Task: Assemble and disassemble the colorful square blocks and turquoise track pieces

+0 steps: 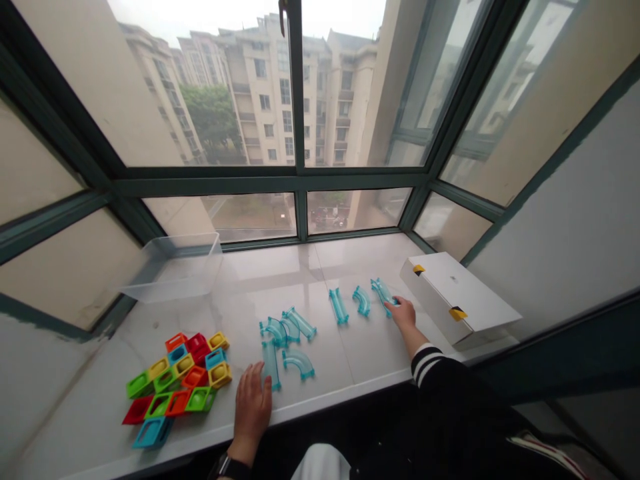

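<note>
My right hand (404, 315) has its fingers closed on the near end of a straight, translucent blue track piece (381, 291), which seems to lie close beside another such piece on the sill. To its left are a short curved track piece (361, 301) and a straight one (339, 307). My left hand (253, 400) rests flat at the sill's front edge, holding nothing, its fingers near another straight track piece (271, 365). A curved piece (299, 364) lies right of that one, and behind them several track pieces (285, 327) lie in a loose cluster.
Colourful plastic blocks (183, 380) cover the left front of the white sill (350, 360). Behind them stands a clear plastic bin (173, 287). A white box (463, 293) with yellow-and-black tabs is at the right. Windows with green frames (250, 185) enclose the sill.
</note>
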Demonstrator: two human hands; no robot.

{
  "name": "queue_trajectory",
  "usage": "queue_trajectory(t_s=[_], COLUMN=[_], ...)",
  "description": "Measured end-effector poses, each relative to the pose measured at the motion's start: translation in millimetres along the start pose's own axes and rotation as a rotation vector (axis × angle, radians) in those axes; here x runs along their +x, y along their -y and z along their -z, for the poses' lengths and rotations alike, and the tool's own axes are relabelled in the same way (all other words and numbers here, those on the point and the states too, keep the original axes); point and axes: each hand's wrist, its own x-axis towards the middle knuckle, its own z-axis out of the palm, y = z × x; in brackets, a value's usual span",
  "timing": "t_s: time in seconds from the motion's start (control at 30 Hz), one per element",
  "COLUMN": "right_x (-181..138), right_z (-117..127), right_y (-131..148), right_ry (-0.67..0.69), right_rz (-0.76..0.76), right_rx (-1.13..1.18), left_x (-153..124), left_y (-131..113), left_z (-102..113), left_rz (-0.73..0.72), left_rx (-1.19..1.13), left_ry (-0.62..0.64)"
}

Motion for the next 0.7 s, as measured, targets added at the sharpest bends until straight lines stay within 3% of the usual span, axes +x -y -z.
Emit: queue_trajectory(t_s=[0.7], right_x=[-1], right_z=[-14], right_y=[-12], right_ry=[0.054], right_rz=[-0.034], right_rx=[-0.095], left_x=[-1], left_y=[-2], left_z=[1], left_rz=[-0.011], left_rx=[0.035], left_ry=[-0.007])
